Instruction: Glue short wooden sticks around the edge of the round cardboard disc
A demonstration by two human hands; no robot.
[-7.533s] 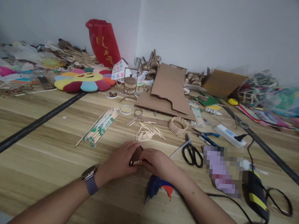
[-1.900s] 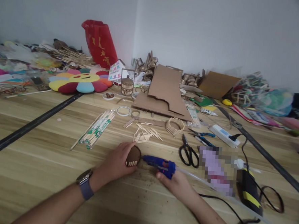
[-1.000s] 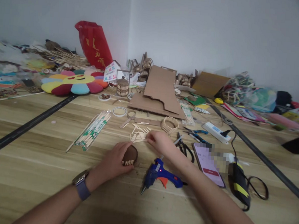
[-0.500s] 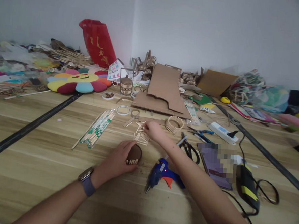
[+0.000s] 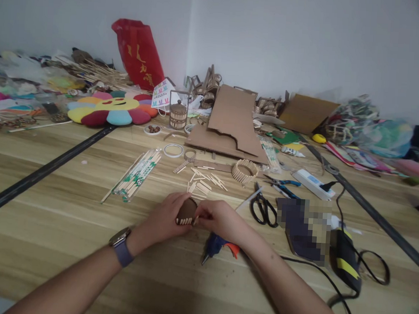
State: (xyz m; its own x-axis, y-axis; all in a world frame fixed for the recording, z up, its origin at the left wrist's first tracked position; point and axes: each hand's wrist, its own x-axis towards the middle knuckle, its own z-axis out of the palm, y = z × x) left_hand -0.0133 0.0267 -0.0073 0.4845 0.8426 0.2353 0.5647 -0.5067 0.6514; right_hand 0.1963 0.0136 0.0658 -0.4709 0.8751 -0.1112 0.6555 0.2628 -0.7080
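My left hand point(image 5: 163, 216), with a watch on the wrist, holds a round brown cardboard piece point(image 5: 187, 210) whose near edge carries a row of short pale sticks. My right hand point(image 5: 215, 218) is pinched at the right side of that piece, on what looks like a small stick, mostly hidden by the fingers. Beyond both hands lie loose short wooden sticks point(image 5: 201, 187). A blue glue gun point(image 5: 214, 247) with an orange trigger rests partly under my right hand and forearm.
Black-handled scissors point(image 5: 263, 210), a phone point(image 5: 304, 234) and a white power strip point(image 5: 312, 183) lie to the right. Bagged sticks point(image 5: 137, 176) are left. Behind stand cardboard sheets point(image 5: 231, 118), a stick ring point(image 5: 244, 172) and a small lidded basket point(image 5: 178, 115).
My right hand has come back from the loose sticks to the right edge of the round piece. My left hand still holds the piece.
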